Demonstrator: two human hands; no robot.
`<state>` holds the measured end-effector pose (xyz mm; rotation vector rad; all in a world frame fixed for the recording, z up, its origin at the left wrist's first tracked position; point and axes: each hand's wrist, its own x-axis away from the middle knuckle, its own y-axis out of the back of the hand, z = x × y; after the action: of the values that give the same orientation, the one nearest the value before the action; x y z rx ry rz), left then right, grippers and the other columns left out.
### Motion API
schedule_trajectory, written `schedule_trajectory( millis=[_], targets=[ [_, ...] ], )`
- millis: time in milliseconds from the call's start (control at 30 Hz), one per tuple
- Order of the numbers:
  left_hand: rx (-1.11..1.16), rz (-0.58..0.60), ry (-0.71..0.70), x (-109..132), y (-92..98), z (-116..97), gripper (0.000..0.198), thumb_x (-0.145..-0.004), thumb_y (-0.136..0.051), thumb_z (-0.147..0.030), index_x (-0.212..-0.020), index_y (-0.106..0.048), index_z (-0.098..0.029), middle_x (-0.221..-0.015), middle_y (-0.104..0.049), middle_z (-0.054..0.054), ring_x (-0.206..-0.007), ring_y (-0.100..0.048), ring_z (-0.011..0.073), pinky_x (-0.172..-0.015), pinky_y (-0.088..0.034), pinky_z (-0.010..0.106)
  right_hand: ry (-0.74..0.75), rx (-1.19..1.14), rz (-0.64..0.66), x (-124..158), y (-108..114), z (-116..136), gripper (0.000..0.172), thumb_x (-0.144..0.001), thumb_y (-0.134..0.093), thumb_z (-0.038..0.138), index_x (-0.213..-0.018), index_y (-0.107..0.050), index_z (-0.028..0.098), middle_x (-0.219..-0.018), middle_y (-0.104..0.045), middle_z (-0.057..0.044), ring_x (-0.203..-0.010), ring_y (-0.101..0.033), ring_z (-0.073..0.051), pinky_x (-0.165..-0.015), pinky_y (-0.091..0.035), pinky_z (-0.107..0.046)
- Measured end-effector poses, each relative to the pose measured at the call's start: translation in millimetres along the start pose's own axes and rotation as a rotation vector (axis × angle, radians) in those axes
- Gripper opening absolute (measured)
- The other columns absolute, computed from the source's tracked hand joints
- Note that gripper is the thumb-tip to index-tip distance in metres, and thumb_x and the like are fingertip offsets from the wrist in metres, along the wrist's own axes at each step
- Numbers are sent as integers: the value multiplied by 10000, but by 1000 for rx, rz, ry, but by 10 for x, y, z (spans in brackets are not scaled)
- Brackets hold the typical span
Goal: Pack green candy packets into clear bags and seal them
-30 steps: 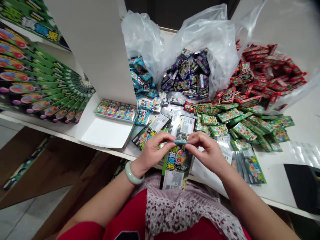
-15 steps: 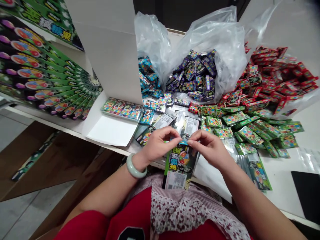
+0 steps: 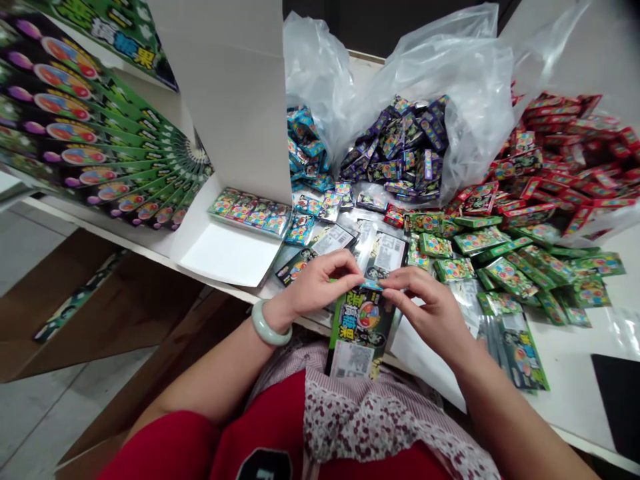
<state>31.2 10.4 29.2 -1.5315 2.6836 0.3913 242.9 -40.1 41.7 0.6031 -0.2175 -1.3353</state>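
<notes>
Head view: left hand [image 3: 320, 283] and right hand [image 3: 430, 310] pinch a blue packet [image 3: 373, 285] atop a green pouch [image 3: 361, 327], at the table [image 3: 575, 353] near edge.

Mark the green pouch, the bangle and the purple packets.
green pouch [image 3: 362, 327]: head view, its printed front.
bangle [image 3: 259, 327]: head view, band's outer curve.
purple packets [image 3: 400, 145]: head view, middle of the heap.

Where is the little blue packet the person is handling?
Centre of the head view: the blue packet is pinched between the left hand and right hand, at the top of a green pouch.
</notes>
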Motion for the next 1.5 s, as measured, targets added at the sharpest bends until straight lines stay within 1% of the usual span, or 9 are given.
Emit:
schedule_trajectory(
  millis=[200,400,567,633,767,900,1000,1267,1500],
  targets=[
    [159,65,78,-11,-5,39,130,-842,-611,-270,-777,-609,-157,-782,-596,21,-731,-549,122,-671,-449,263,76,53,-62,114,-21,-76,127,-865,-643,189,-972,-671,251,-934,-658,-35,-898,-626,-162,-745,-519,-317],
    [161,55,208,-87,-1,26,145,-786,-660,-272,-727,-610,-149,-714,-589,2,-666,-523,103,-621,-425,247,68,47,-94,136,-61,-79,139,-859,-631,158,-965,-662,242,-921,-642,-32,-871,-623,-158,-682,-511,-294],
    [181,230,143,-128,94,-39,137,-806,-651,-260,-725,-626,-153,-762,-610,14,-711,-549,108,-678,-451,257,77,28,-106,149,-45,-38,135,-854,-633,137,-939,-651,241,-912,-633,-23,-860,-620,-152,-714,-513,-301],
    [163,214,146,-127,87,-32,133,-813,-642,-264,-740,-626,-154,-760,-607,12,-709,-546,107,-678,-450,258,78,56,-108,154,-47,-45,145,-861,-623,136,-961,-647,240,-920,-629,-31,-864,-618,-156,-699,-511,-297],
    [135,95,186,-124,24,-15,137,-793,-648,-255,-720,-597,-152,-721,-579,-3,-675,-526,99,-636,-431,250,98,102,-99,157,-62,-68,164,-875,-611,144,-1004,-631,243,-929,-618,-40,-861,-612,-162,-681,-509,-299],
    [160,165,158,-144,25,-55,124,-778,-649,-228,-706,-581,-152,-739,-581,-1,-687,-534,99,-650,-435,251,167,187,-46,158,-52,-43,267,-900,-564,122,-1125,-605,261,-953,-589,-45,-874,-593,-161,-712,-510,-305],
    [152,159,168,-158,53,-68,113,-784,-641,-215,-710,-590,-145,-737,-583,0,-682,-532,95,-637,-427,244,190,251,14,155,-37,-30,335,-920,-519,112,-1198,-588,287,-990,-558,-54,-882,-578,-164,-701,-504,-305],
    [173,179,157,-162,58,-51,115,-789,-657,-220,-716,-601,-150,-734,-596,0,-677,-540,94,-638,-443,242,140,79,69,131,2,-68,342,-917,-508,83,-1115,-629,335,-990,-530,-24,-926,-557,-151,-764,-494,-305],
    [120,217,23,-93,73,-64,104,-852,-611,-234,-784,-638,-160,-868,-642,45,-837,-594,136,-795,-477,297,111,80,-15,158,-16,-95,330,-912,-535,117,-1144,-612,338,-980,-549,-26,-916,-563,-162,-739,-495,-313]
  ],
)
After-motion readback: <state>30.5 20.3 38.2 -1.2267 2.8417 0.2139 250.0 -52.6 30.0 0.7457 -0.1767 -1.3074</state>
